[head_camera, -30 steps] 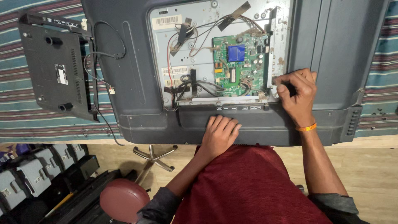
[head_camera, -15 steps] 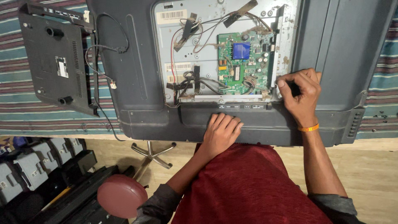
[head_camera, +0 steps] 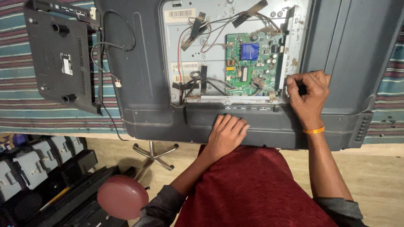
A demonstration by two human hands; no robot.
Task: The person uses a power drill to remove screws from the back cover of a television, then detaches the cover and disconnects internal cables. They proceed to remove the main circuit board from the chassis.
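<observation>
With the grey television (head_camera: pixel 336 50) face down and its removed back cover (head_camera: pixel 59 59) lying left of it, my right hand (head_camera: pixel 308 93) curls in a fist right of the still-mounted green circuit board (head_camera: pixel 252 59), fingers closed on something I cannot make out, while my left hand (head_camera: pixel 227 131) rests flat, fingers together, below that board

The left hand (head_camera: pixel 227 132) lies flat, palm down, fingers together. The right hand (head_camera: pixel 308 92) is curled into a fist.

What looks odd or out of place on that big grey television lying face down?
Its back cover is off and lies to one side on the striped cloth. That leaves the green circuit board and loose wires bare, with strips of tape peeling and dusty. The right hand works at the board's edge; the left hand rests on the casing.
</observation>
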